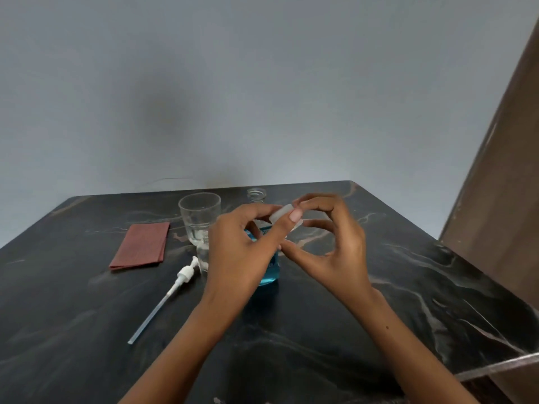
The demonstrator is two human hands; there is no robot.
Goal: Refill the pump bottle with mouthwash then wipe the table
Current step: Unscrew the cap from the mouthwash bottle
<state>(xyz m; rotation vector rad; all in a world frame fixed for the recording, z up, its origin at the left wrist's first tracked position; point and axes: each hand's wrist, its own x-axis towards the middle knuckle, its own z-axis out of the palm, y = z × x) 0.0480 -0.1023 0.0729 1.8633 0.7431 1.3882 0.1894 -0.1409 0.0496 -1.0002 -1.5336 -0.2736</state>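
A blue mouthwash bottle (269,272) stands on the dark marble table (320,330), mostly hidden behind my left hand (242,252). That hand's thumb and forefinger pinch a white cap (278,214) at the bottle's top. The fingertips of my right hand (329,246) touch the same cap from the right. Behind my hands I see the open threaded neck of the clear pump bottle (256,195); its body is hidden. The white pump head with its long tube (175,287) lies flat on the table to the left. A folded red cloth (140,246) lies further left.
A clear drinking glass (199,220) holding a little clear liquid stands between the cloth and the bottles. A grey wall rises behind the table's far edge. A brown wooden panel (495,199) leans along the right side, past the table's right edge.
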